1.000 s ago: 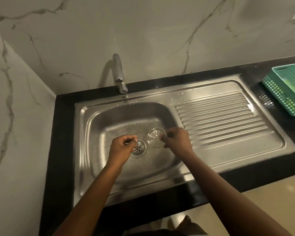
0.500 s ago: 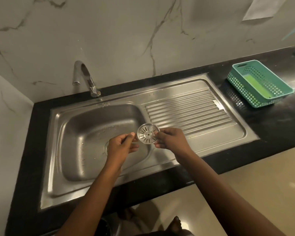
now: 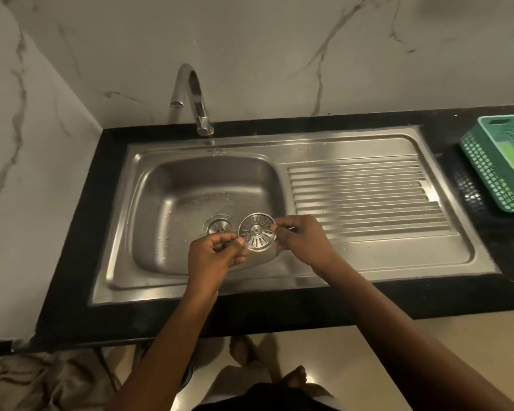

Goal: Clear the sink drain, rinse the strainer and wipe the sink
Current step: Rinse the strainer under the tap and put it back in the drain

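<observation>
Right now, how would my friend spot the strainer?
Find the steel sink under the curved tap. Over its basin, both hands hold the strainer, a small silver disc beside the drain. Only it has sunburst slots around a centre knob.

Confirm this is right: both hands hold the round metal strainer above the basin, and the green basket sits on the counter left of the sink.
One thing is wrong: the head view shows the green basket on the counter right of the sink, not left. Both the left hand and right hand do hold the strainer above the basin.
</observation>
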`<move>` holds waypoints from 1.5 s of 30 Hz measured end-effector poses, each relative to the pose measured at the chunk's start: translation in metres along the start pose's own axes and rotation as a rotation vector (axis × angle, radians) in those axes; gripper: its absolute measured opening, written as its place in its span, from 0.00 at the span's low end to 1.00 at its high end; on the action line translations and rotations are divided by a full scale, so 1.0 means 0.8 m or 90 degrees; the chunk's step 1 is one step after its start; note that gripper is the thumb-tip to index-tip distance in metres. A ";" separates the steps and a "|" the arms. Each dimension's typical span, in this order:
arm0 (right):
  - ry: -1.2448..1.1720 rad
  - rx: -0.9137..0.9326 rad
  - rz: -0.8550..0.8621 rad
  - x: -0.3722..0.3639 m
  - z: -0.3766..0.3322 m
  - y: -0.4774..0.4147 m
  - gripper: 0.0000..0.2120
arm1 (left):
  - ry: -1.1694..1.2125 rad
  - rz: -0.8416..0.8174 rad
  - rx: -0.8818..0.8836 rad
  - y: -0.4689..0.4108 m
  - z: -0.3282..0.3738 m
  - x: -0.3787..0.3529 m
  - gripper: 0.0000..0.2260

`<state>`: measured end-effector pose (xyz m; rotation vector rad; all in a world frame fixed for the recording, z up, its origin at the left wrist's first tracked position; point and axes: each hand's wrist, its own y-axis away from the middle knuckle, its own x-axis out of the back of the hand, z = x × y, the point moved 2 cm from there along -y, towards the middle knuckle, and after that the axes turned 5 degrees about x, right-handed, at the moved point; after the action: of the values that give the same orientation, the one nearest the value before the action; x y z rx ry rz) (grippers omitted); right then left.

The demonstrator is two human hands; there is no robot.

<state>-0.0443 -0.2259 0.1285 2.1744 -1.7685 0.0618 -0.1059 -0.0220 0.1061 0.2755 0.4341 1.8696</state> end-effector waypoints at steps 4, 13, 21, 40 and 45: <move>0.094 0.022 -0.024 -0.033 -0.007 -0.040 0.06 | -0.003 0.044 0.020 -0.036 -0.005 0.035 0.05; 0.126 -0.055 -0.047 -0.099 0.021 -0.118 0.05 | -0.159 0.098 0.068 -0.131 -0.021 0.080 0.06; 0.157 -0.159 -0.076 -0.138 0.067 -0.177 0.09 | -0.269 0.110 0.169 -0.198 -0.044 0.088 0.05; 0.240 -0.219 -0.046 -0.190 0.152 -0.234 0.09 | -0.350 0.172 0.262 -0.275 -0.124 0.091 0.09; 0.223 -0.230 -0.031 -0.196 0.157 -0.245 0.08 | -0.366 0.184 0.271 -0.286 -0.125 0.087 0.04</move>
<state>0.0856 -0.0801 -0.0733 1.8191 -1.4075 0.0960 0.0276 0.0942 -0.0838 1.1792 0.4007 1.8508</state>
